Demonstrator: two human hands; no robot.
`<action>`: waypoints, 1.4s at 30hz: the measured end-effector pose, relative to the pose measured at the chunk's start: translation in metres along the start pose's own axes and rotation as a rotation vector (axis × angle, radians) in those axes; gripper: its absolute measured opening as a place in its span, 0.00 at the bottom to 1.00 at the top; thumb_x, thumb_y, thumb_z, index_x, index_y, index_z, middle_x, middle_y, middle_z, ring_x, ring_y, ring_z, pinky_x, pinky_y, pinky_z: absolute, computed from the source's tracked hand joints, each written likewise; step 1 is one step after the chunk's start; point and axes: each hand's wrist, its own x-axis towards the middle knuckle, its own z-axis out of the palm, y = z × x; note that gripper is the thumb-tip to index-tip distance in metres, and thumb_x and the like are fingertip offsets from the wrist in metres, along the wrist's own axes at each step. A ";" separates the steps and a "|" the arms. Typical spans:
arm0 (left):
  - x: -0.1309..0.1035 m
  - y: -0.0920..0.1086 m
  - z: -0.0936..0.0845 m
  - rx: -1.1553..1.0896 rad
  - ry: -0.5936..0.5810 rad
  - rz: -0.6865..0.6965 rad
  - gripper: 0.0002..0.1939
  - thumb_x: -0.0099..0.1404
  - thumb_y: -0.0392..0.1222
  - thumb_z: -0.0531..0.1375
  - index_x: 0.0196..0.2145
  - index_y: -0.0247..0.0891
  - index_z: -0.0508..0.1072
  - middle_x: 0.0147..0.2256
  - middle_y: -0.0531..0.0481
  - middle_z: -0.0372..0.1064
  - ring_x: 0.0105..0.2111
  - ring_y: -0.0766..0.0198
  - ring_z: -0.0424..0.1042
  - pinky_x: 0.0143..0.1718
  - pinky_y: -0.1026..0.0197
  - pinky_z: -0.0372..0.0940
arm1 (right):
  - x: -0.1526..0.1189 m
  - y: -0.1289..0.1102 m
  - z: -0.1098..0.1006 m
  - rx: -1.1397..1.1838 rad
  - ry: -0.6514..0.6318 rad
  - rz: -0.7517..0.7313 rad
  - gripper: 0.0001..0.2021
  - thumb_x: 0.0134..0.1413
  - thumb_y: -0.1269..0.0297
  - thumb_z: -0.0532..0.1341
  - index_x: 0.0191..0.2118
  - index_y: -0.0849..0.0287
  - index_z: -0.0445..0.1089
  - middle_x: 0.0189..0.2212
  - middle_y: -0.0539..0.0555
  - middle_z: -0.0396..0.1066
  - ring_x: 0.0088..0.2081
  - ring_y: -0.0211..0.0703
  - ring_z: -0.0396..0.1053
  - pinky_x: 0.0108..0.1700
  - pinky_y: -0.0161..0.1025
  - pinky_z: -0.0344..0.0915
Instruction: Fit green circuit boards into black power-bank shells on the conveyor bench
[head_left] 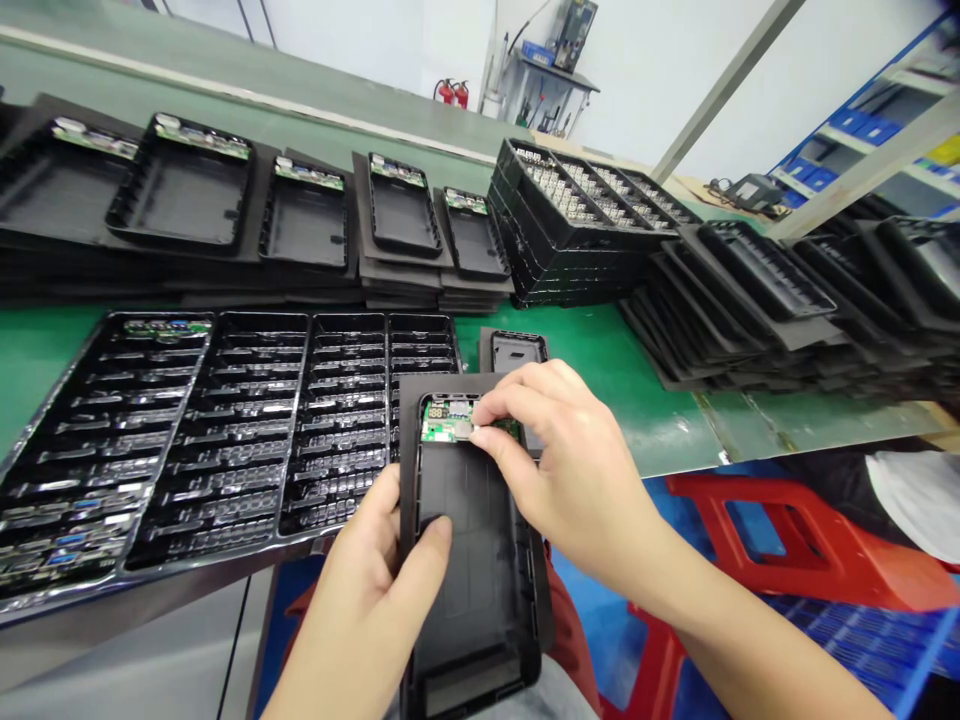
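Right fingers (512, 402) bent, seemingly pinching board (442, 432), left hand (369, 580) clasping case (476, 560)

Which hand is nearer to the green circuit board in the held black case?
Right. The right hand has its fingertips at the green circuit board; the left hand holds the black case by its left side, farther away.

Two red fire extinguishers (453, 94) stand before a white wall (660, 80), near a small metal stand (559, 73). Blue bins (877, 131) line shelving (846, 140) at right, near a black box (754, 191), possibly a power adapter. Below, a red plastic stool (862, 565).
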 end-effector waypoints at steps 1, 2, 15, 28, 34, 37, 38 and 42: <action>0.000 0.000 0.000 0.010 -0.001 0.003 0.25 0.58 0.48 0.59 0.53 0.45 0.61 0.36 0.50 0.74 0.33 0.60 0.73 0.28 0.63 0.68 | 0.000 0.000 0.001 0.005 0.004 0.001 0.05 0.54 0.74 0.59 0.29 0.59 0.68 0.30 0.51 0.68 0.35 0.43 0.61 0.37 0.41 0.62; 0.000 0.000 0.000 0.018 -0.002 0.005 0.25 0.58 0.48 0.59 0.53 0.45 0.61 0.36 0.51 0.74 0.32 0.60 0.73 0.28 0.63 0.68 | -0.001 0.001 0.002 0.010 0.010 -0.001 0.05 0.54 0.74 0.59 0.29 0.59 0.67 0.30 0.52 0.67 0.35 0.43 0.61 0.37 0.41 0.62; -0.002 0.005 0.006 0.022 0.088 -0.012 0.25 0.56 0.47 0.60 0.51 0.44 0.63 0.35 0.52 0.75 0.31 0.61 0.74 0.29 0.64 0.68 | -0.004 0.008 0.005 0.025 0.023 -0.105 0.04 0.57 0.74 0.55 0.33 0.61 0.66 0.32 0.54 0.66 0.37 0.43 0.59 0.40 0.41 0.61; -0.003 0.012 0.011 -0.040 0.092 -0.051 0.21 0.56 0.43 0.60 0.48 0.44 0.65 0.42 0.52 0.73 0.37 0.61 0.73 0.31 0.65 0.67 | -0.009 0.012 0.012 -0.156 0.087 -0.290 0.08 0.56 0.75 0.56 0.36 0.67 0.73 0.30 0.57 0.70 0.33 0.44 0.63 0.37 0.42 0.65; 0.001 0.009 0.005 0.006 -0.037 0.014 0.22 0.59 0.42 0.58 0.52 0.44 0.61 0.46 0.52 0.71 0.44 0.60 0.71 0.38 0.63 0.68 | -0.009 0.006 0.014 -0.269 0.105 -0.338 0.09 0.54 0.78 0.56 0.37 0.68 0.74 0.30 0.58 0.72 0.32 0.45 0.65 0.35 0.41 0.67; 0.002 0.009 0.005 0.068 -0.042 0.064 0.21 0.61 0.41 0.56 0.52 0.45 0.60 0.49 0.53 0.70 0.47 0.60 0.69 0.44 0.62 0.66 | -0.008 -0.001 0.014 -0.313 0.121 -0.310 0.09 0.51 0.79 0.58 0.37 0.68 0.74 0.30 0.58 0.72 0.32 0.46 0.67 0.34 0.41 0.68; 0.002 0.010 0.005 0.088 -0.030 0.087 0.21 0.61 0.40 0.56 0.52 0.44 0.61 0.50 0.53 0.69 0.49 0.61 0.68 0.46 0.62 0.65 | -0.008 -0.003 0.014 -0.322 0.131 -0.292 0.09 0.51 0.78 0.58 0.36 0.68 0.74 0.30 0.59 0.72 0.32 0.46 0.68 0.33 0.41 0.68; 0.000 0.010 0.007 0.127 0.006 0.138 0.21 0.59 0.39 0.57 0.51 0.44 0.62 0.51 0.53 0.68 0.51 0.60 0.66 0.49 0.62 0.63 | -0.008 -0.006 0.014 -0.339 0.144 -0.268 0.07 0.52 0.77 0.58 0.35 0.69 0.74 0.29 0.59 0.73 0.31 0.47 0.70 0.32 0.41 0.69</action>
